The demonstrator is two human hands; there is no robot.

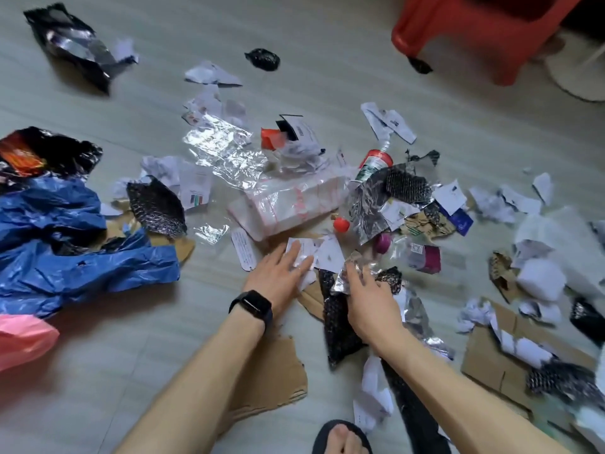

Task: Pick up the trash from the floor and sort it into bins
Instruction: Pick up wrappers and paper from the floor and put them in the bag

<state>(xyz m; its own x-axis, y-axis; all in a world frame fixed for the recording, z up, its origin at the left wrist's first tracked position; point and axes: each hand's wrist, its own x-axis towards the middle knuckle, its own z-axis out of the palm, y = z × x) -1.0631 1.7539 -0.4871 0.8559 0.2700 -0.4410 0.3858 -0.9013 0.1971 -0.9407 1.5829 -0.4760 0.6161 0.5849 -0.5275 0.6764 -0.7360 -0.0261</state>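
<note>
resting left hand (282, 273) on white paper scraps (311, 253), right hand (368, 298) on foil wrapper (343, 273)

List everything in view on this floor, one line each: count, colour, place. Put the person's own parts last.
blue bag: one, blue, left, crumpled on the floor
pink bag: one, pink, lower left edge
black foil bag: one, black and silver, top left
stool: one, red, top right
bottle: one, red and white label, centre right, lying down
clear wrap: one, clear with red print, centre
red cap: one, red, right of the clear wrap
paper scraps: many, white, scattered
cardboard: several pieces, brown, lower half
watch: one, black, left wrist
sandal: one, black, bottom edge, on a foot
left hand: flat on white paper
right hand: fingers on a silver foil scrap
</note>
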